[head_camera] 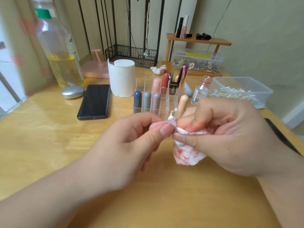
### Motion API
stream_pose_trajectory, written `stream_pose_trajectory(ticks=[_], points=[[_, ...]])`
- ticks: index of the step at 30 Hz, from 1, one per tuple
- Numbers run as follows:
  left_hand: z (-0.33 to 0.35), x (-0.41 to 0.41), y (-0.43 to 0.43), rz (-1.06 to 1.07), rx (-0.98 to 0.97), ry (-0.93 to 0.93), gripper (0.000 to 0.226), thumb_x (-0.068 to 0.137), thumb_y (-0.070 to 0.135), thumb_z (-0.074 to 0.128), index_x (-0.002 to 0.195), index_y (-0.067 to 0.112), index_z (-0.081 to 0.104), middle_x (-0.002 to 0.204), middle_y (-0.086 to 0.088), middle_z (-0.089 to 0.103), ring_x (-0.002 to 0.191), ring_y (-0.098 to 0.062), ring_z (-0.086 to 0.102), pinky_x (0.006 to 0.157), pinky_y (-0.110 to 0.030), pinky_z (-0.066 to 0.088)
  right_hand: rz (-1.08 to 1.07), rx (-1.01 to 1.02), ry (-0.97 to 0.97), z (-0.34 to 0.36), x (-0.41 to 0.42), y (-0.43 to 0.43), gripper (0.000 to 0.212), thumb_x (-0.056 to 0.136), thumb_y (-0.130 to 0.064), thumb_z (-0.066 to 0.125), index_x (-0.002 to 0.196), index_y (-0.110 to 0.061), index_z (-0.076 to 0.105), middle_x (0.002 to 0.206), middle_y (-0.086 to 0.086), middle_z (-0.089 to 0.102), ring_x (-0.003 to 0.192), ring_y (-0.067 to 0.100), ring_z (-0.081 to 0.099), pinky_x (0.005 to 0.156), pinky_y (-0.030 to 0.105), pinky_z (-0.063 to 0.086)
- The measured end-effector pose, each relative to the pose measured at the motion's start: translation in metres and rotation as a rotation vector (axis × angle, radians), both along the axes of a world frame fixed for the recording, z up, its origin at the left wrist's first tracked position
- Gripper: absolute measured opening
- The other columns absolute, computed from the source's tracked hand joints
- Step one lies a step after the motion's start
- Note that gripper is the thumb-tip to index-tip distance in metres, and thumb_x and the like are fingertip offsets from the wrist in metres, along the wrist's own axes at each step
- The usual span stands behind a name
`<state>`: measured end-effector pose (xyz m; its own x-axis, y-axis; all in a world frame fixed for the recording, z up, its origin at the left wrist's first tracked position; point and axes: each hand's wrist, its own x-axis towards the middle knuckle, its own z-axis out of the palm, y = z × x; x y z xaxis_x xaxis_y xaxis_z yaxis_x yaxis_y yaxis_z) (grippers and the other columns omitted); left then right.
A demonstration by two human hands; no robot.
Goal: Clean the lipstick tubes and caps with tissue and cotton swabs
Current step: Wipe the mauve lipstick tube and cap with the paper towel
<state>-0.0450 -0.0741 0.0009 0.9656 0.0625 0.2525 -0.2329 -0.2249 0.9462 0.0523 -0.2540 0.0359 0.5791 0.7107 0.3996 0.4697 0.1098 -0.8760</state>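
Observation:
My left hand pinches a small pink lipstick part between thumb and fingers above the table's middle. My right hand grips a crumpled white tissue stained red and presses it against the open end of that pink part. Behind the hands stands a clear acrylic organizer with several lipstick tubes upright in its cells, among them a blue one, a pink one and a beige one. A clear tub of cotton swabs sits at the right.
A tissue roll and a black phone lie left of the organizer. A big bottle of yellow liquid stands at far left, with a silver oval case below it. A small glass bottle, a used tissue ball and a wooden shelf are behind.

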Motion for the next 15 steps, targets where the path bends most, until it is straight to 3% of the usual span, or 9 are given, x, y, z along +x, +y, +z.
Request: stream_pose_trajectory(ticks=[3, 6, 7, 9, 10, 11, 13, 15], points=[[0.002, -0.007, -0.001, 0.155, 0.382, -0.229, 0.03, 0.094, 0.053, 0.052, 0.096, 0.027, 0.067, 0.07, 0.008, 0.058, 0.06, -0.013, 0.055, 0.054, -0.026, 0.045, 0.082, 0.011, 0.201, 0.009, 0.001, -0.003, 0.032, 0.064, 0.003, 0.083, 0.065, -0.016, 0.058, 0.074, 0.018, 0.072, 0.065, 0.024, 0.069, 0.058, 0.032, 0.055], [0.006, -0.008, 0.0, 0.177, 0.415, -0.298, 0.027, 0.095, 0.051, 0.054, 0.1, 0.027, 0.066, 0.084, 0.002, 0.063, 0.07, -0.021, 0.059, 0.057, -0.033, 0.051, 0.162, 0.033, 0.452, 0.011, 0.009, -0.004, 0.028, 0.065, -0.005, 0.084, 0.069, -0.015, 0.058, 0.076, 0.021, 0.065, 0.067, 0.025, 0.064, 0.061, 0.031, 0.051], [0.006, -0.007, 0.001, 0.164, 0.373, -0.293, 0.028, 0.094, 0.05, 0.056, 0.101, 0.025, 0.067, 0.087, -0.001, 0.064, 0.072, -0.024, 0.06, 0.059, -0.036, 0.052, 0.266, 0.057, 0.598, 0.011, 0.011, -0.004, 0.025, 0.072, -0.001, 0.08, 0.075, -0.011, 0.058, 0.083, 0.024, 0.062, 0.075, 0.03, 0.064, 0.067, 0.035, 0.052], [0.005, -0.004, 0.003, 0.098, 0.18, -0.262, 0.028, 0.092, 0.046, 0.06, 0.097, 0.021, 0.071, 0.09, -0.003, 0.066, 0.077, -0.025, 0.062, 0.063, -0.039, 0.054, 0.55, 0.209, 0.993, 0.019, 0.011, -0.005, 0.011, 0.094, 0.016, 0.046, 0.095, 0.005, 0.05, 0.1, 0.04, 0.058, 0.095, 0.049, 0.064, 0.082, 0.048, 0.053], [0.005, -0.002, 0.003, 0.043, 0.018, -0.223, 0.027, 0.089, 0.044, 0.064, 0.092, 0.019, 0.073, 0.091, -0.003, 0.067, 0.08, -0.024, 0.063, 0.065, -0.037, 0.054, 0.515, 0.218, 1.044, 0.026, 0.011, -0.009, 0.017, 0.097, 0.019, 0.032, 0.102, 0.009, 0.045, 0.102, 0.043, 0.059, 0.098, 0.054, 0.064, 0.085, 0.051, 0.054], [0.006, -0.002, 0.003, -0.026, -0.146, -0.176, 0.028, 0.086, 0.043, 0.068, 0.09, 0.016, 0.074, 0.095, -0.004, 0.069, 0.083, -0.021, 0.063, 0.068, -0.032, 0.053, 0.5, 0.204, 1.047, 0.024, 0.012, -0.01, 0.015, 0.093, 0.02, 0.04, 0.102, 0.009, 0.045, 0.097, 0.04, 0.063, 0.092, 0.051, 0.068, 0.081, 0.049, 0.057], [0.006, -0.001, 0.002, -0.208, -0.408, -0.085, 0.03, 0.083, 0.043, 0.072, 0.09, 0.014, 0.075, 0.101, -0.004, 0.071, 0.093, -0.018, 0.064, 0.074, -0.028, 0.053, 0.379, 0.113, 0.988, 0.019, 0.019, -0.009, 0.03, 0.069, 0.011, 0.077, 0.089, 0.001, 0.057, 0.081, 0.025, 0.069, 0.073, 0.034, 0.074, 0.067, 0.037, 0.061], [0.007, -0.002, 0.001, -0.335, -0.516, -0.012, 0.027, 0.085, 0.04, 0.072, 0.092, 0.014, 0.075, 0.103, -0.003, 0.071, 0.102, -0.019, 0.064, 0.079, -0.027, 0.052, 0.304, 0.08, 0.905, 0.015, 0.022, -0.011, 0.036, 0.059, 0.005, 0.085, 0.081, -0.005, 0.058, 0.077, 0.021, 0.068, 0.068, 0.03, 0.072, 0.065, 0.033, 0.061]])
